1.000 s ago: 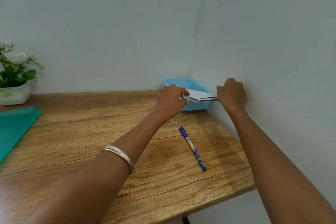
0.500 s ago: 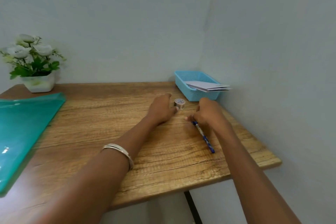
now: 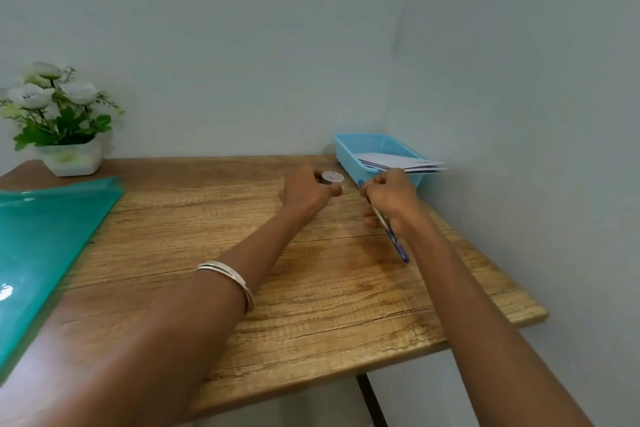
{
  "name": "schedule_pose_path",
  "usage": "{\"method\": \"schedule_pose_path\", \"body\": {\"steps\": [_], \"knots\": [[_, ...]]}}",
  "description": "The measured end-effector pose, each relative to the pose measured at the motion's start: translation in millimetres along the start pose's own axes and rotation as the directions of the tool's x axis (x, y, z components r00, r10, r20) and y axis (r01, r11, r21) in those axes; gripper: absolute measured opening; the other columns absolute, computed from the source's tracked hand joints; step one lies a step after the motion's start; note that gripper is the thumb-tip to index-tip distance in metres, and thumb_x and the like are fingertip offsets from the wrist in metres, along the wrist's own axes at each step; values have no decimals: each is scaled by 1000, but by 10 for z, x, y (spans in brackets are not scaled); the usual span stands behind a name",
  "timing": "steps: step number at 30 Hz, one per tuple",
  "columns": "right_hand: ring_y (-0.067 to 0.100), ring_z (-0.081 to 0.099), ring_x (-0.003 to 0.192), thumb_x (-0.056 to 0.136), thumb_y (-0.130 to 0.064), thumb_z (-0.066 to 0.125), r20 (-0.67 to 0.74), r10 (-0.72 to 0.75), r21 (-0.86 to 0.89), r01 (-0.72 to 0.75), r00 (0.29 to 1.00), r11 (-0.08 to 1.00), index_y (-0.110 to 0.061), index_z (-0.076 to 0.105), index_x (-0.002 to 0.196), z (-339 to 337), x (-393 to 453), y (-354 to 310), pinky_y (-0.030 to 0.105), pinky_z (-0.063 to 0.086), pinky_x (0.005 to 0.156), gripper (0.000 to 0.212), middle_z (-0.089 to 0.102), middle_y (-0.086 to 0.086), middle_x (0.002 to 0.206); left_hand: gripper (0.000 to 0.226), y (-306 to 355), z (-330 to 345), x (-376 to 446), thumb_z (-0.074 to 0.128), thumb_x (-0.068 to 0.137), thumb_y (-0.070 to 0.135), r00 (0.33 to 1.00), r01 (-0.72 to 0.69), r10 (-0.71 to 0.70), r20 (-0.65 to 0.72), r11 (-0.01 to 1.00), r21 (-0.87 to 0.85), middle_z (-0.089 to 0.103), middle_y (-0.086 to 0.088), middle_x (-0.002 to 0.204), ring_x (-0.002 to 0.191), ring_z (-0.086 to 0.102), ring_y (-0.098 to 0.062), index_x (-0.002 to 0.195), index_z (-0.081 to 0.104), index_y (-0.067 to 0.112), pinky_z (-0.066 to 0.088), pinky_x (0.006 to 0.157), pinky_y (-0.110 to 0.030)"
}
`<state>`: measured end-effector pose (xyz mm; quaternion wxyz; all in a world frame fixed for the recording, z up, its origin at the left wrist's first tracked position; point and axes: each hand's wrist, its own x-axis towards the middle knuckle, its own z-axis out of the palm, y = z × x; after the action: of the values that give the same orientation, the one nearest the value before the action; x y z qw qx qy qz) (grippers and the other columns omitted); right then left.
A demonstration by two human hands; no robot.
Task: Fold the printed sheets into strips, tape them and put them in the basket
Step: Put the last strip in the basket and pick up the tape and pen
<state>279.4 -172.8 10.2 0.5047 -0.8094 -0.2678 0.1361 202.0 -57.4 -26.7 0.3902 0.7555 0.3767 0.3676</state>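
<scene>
Folded white paper strips lie in the light blue mesh basket at the back right corner of the wooden table, sticking out over its right rim. My left hand grips a small roll of clear tape just left of the basket. My right hand holds a blue pen lifted off the table, its tip pointing toward the basket.
A teal plastic folder covers the table's left side. A white pot of white flowers stands at the back left. The walls close off the back and right. The table's front edge runs near me.
Both hands left the strips in the basket. My left hand has closed round the tape roll and raised it. My right hand has picked the pen up off the table.
</scene>
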Motion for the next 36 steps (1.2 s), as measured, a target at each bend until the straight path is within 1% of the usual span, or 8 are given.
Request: {"method": "schedule_pose_path", "body": {"steps": [2, 5, 9, 11, 15, 22, 29, 36], "knots": [[26, 65, 63, 90, -14, 61, 66, 35, 144, -45, 997, 989, -7, 57, 103, 48, 54, -134, 24, 50, 41, 16, 61, 13, 94, 33, -17, -139, 95, 86, 58, 36, 999, 20, -20, -37, 1000, -22, 70, 7, 88, 89, 65, -16, 82, 65, 29, 49, 89, -45], [20, 56, 53, 89, -9, 63, 58, -92, 126, 84, 994, 988, -3, 59, 95, 211, 181, -351, 21, 44, 40, 10, 62, 15, 77, 36, -60, -306, 255, 87, 57, 37, 994, 2, 3, -106, 999, 52, 70, 4, 89, 88, 65, -17, 84, 67, 26, 52, 84, -43], [28, 64, 77, 80, 6, 59, 71, -214, -83, 219, 974, 972, 12, 64, 100, 494, 586, -541, 35, 54, 68, 22, 66, 30, 96, 37, -158, -363, 516, 88, 59, 30, 993, -2, 10, -119, 998, 63, 72, -1, 92, 90, 66, -19, 90, 72, 19, 54, 82, -39], [33, 67, 88, 81, -2, 65, 40, -249, -180, 252, 968, 951, 9, 65, 101, 609, 802, -526, 43, 56, 82, 23, 67, 26, 96, 35, -199, -356, 627, 87, 61, 29, 993, 1, 9, -119, 997, 83, 72, -3, 92, 90, 66, -19, 90, 73, 17, 54, 80, -36], [32, 63, 89, 86, -15, 67, -69, -364, -368, 315, 929, 875, 3, 67, 86, 813, 1031, -384, 35, 46, 67, 19, 66, 18, 85, 35, -309, -281, 884, 88, 57, 31, 993, 4, 7, -121, 996, 90, 72, -5, 87, 89, 65, -23, 86, 72, 18, 55, 79, -41], [36, 58, 98, 93, -9, 54, -69, -449, -589, 327, 891, 739, -3, 60, 103, 1022, 1036, -218, 34, 40, 69, 13, 60, 20, 106, 46, -604, -92, 1187, 85, 48, 42, 997, 35, -24, -80, 989, 142, 71, 1, 92, 99, 61, -23, 89, 70, 27, 47, 92, -45], [32, 57, 98, 95, -11, 51, -9, -445, -588, 355, 896, 727, -2, 60, 98, 1038, 923, -127, 32, 36, 66, 13, 62, 18, 105, 59, -641, -83, 1208, 82, 53, 48, 1000, 4, 3, -28, 974, 227, 71, 1, 96, 105, 59, -22, 105, 69, 24, 39, 98, -48], [32, 58, 102, 94, -16, 56, -43, -433, -648, 305, 900, 698, -1, 60, 104, 1000, 787, 41, 30, 34, 67, 18, 64, 17, 107, 50, -651, -106, 1177, 84, 50, 49, 998, 34, -25, -58, 987, 159, 72, 6, 88, 102, 61, -22, 93, 73, 26, 42, 97, -50]]}}
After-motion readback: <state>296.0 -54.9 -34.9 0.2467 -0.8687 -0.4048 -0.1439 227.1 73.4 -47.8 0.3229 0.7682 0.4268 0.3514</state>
